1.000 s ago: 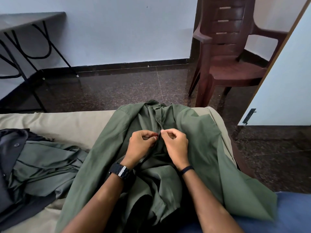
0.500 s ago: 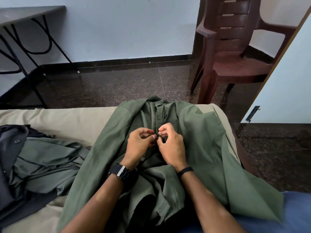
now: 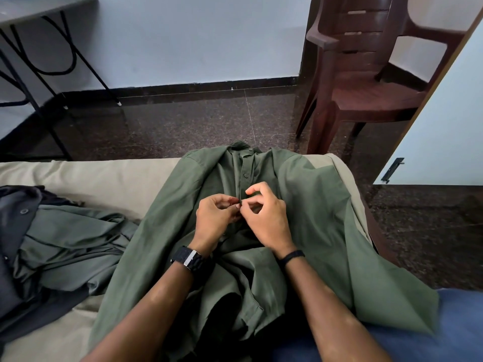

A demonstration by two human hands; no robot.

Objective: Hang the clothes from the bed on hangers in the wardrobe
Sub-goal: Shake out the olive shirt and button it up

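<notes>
A green button-up shirt lies spread over the beige bed, collar towards the floor edge. My left hand and my right hand meet at the shirt's button strip, below a fastened button. Both pinch the strip's fabric between thumb and fingertips, knuckles almost touching. To the left lies a heap of other clothes, one green and one dark grey. No hanger or wardrobe interior shows.
A brown plastic chair stands on the dark speckled floor beyond the bed's right end. A black-legged table is at the far left. A pale door panel with a latch stands at the right.
My hands stayed on the button strip, shifting slightly down it. My right hand's fingers have spread a little. The view dipped and moved closer.
</notes>
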